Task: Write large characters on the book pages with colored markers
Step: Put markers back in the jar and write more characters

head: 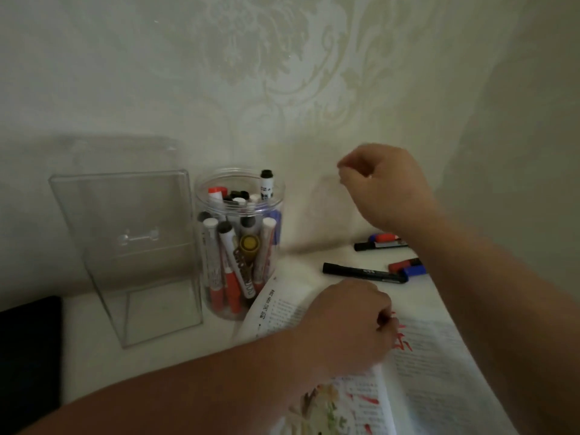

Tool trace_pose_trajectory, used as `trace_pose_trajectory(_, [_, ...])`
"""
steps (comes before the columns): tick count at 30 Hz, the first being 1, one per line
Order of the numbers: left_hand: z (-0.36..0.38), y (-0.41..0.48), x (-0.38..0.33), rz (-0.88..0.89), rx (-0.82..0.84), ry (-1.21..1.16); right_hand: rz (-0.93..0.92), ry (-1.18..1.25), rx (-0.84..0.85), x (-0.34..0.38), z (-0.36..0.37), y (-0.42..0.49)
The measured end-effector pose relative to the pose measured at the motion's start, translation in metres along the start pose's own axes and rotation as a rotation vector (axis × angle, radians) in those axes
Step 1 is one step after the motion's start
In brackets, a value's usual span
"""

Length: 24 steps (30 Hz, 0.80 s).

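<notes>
An open book (439, 372) with printed text and red marker strokes (403, 342) lies at the lower right. My left hand (348, 324) rests on its left page, which curves upward near the gutter. The fingers are curled, and what they hold, if anything, is hidden. My right hand (386, 183) hovers blurred above the table near the wall, fingers curled, thumb and forefinger together, nothing visible in them. A black marker (364, 273) lies just beyond the book. Red, blue and black markers (406, 266) lie beside it, with further markers (381, 241) behind.
A clear round jar (240, 243) full of several markers stands left of the book. A clear plastic box (131, 246) stands further left. A dark object (28, 356) sits at the left edge. Patterned wallpaper closes the back.
</notes>
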State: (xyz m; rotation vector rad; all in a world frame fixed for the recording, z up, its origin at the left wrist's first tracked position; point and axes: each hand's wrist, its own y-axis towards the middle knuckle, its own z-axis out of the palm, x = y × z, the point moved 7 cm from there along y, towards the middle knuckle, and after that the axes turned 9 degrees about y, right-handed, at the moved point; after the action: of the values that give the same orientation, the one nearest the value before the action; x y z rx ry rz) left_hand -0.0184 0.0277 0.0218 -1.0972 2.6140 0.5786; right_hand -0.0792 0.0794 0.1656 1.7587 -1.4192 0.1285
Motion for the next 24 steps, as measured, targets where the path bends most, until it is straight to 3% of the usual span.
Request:
trace_pose_trajectory(2, [0.001,0.002,0.001,0.008,-0.041,-0.015,0.180,-0.293,0.277,-0.049,0.013,-0.011])
trace_pose_trajectory(4, [0.002,0.003,0.003,0.008,-0.081,-0.015,0.232,-0.448,0.533,-0.080,0.029,-0.033])
trace_pose_trajectory(7, [0.001,0.004,0.003,0.009,-0.113,-0.021,0.226,-0.525,0.685,-0.103,0.042,-0.056])
trace_pose_trajectory(12, [-0.002,0.006,0.009,-0.019,-0.189,-0.047,0.084,-0.507,0.603,-0.105,0.041,-0.062])
trace_pose_trajectory(14, [-0.011,0.004,0.009,0.007,-0.302,-0.020,0.023,-0.410,0.532,-0.096,0.026,-0.067])
trace_pose_trajectory(18, [-0.016,0.001,0.008,0.008,-0.395,0.020,0.163,-0.240,0.508,-0.084,-0.019,-0.090])
trace_pose_trajectory(21, [-0.008,0.004,-0.002,0.085,-0.260,0.026,0.270,0.071,0.457,-0.077,-0.041,-0.112])
trace_pose_trajectory(24, [-0.011,0.004,-0.012,0.133,-0.240,0.018,0.392,0.479,0.345,-0.082,-0.052,-0.131])
